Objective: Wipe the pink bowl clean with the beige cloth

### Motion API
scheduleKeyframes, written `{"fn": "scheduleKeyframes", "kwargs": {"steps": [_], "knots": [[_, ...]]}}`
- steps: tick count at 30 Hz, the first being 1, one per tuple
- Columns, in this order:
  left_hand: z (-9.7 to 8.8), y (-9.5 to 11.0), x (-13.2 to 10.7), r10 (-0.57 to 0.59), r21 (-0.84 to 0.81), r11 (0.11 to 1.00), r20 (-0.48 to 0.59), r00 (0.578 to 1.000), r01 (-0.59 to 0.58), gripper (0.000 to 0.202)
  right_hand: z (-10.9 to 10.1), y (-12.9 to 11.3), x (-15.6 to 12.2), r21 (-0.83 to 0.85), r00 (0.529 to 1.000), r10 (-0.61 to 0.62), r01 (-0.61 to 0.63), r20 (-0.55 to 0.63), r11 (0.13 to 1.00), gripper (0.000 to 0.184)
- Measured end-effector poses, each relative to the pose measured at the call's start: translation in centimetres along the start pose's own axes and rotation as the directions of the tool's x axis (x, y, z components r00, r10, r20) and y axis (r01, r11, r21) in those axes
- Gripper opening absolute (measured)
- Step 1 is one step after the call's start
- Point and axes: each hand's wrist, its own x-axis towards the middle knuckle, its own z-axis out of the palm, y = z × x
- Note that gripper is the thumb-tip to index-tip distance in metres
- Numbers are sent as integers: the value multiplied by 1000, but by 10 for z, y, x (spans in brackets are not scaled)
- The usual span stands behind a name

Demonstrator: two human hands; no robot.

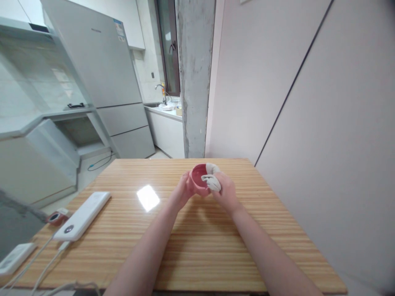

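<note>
A small pink bowl point(198, 176) is held up over the far middle of the wooden table point(197, 246), tilted so its inside faces me. My left hand point(182, 192) cups the bowl from the left, fingers wrapped around its side. My right hand point(226, 191) is closed on a bunched white cloth point(211, 179) that drapes over the bowl's right rim and touches its inner wall.
A white power bank point(83, 215) with cables lies at the table's left, with a small red device point(57, 217) and another white box point(15, 257) beside it. Behind stand a grey fridge point(105, 78), a concrete pillar point(195, 78), and a wall on the right.
</note>
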Motion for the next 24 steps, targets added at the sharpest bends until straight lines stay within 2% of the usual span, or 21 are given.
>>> {"fn": "scheduleKeyframes", "kwargs": {"steps": [2, 4, 7, 9, 11, 13, 15, 17, 19, 21, 24], "knots": [[-5, 6, -1, -73, 49, 996, 23, 997, 72, 47, -3, 4, 2, 23, 997, -38, 37, 61, 999, 12], [-10, 8, 2, -46, 76, 996, -86, 995, 53, 43, 0, 3, 2, 44, 993, -37, 32, 113, 999, 13], [-12, 3, 11, 89, 77, 994, -264, 960, -71, 41, 14, -6, 0, 69, 992, -16, 7, 123, 998, 23], [-11, -2, 15, 190, 49, 982, -306, 933, -184, 44, 23, -13, -3, 73, 996, 12, -18, 92, 997, 31], [-9, -6, 15, 244, 13, 967, -319, 916, -253, 51, 27, -15, -5, 58, 997, 56, -59, 59, 997, 30], [-7, -7, 11, 190, 5, 980, -294, 937, -197, 64, 23, -11, -5, 29, 996, 84, -85, 31, 996, 22], [-7, -5, 6, 45, 27, 999, -184, 982, -41, 75, 15, -2, -3, -1, 997, 72, -72, 37, 997, 14], [-9, -1, 0, -116, 59, 991, -38, 993, 118, 65, 5, 6, 0, -16, 997, 33, -32, 69, 999, 10], [-11, 3, -2, -201, 54, 979, 39, 979, 199, 49, 1, 11, 1, -2, 993, 0, 1, 114, 1000, 10], [-13, 3, 1, -206, 32, 978, -2, 979, 206, 41, 3, 10, 1, 28, 988, -9, 5, 151, 1000, 11], [-13, -3, 8, -52, 27, 998, -203, 978, 59, 33, 19, 1, -2, 60, 991, 37, -45, 129, 997, 23]]}}
